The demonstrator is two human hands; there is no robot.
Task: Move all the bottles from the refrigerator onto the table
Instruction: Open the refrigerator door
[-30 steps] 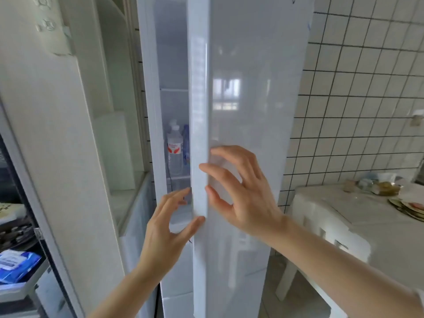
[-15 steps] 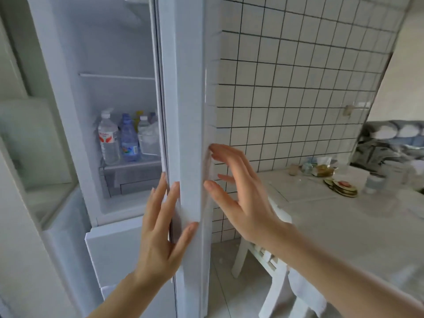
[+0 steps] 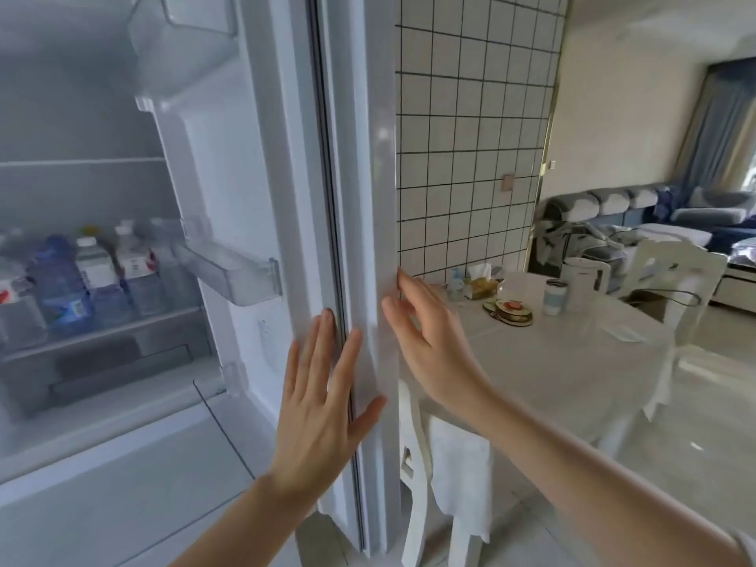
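The white refrigerator stands open, and its door [image 3: 364, 165] is swung wide to the right, seen edge-on. Several plastic bottles [image 3: 98, 276] stand upright in a row on a lower shelf [image 3: 102, 327] at the left; one is blue [image 3: 61, 280], others are clear with white caps. My left hand [image 3: 323, 403] lies flat, fingers spread, on the door's inner edge. My right hand [image 3: 425, 341] presses its open fingers on the door's outer face. Neither hand holds anything. The white table [image 3: 564, 362] stands to the right of the door.
On the table are a white kettle [image 3: 585, 278], a cup [image 3: 555, 296], small plates [image 3: 509, 311] and a tissue box [image 3: 482, 280]. White chairs stand at the table's near side [image 3: 417, 464] and far side [image 3: 679, 268]. A tiled wall [image 3: 470, 137] rises behind; a sofa [image 3: 613, 206] is far right.
The door has swung much further open to the right, and the view turned with it. The shelf of bottles and the whole table have come into sight. Both hands stay on the door.
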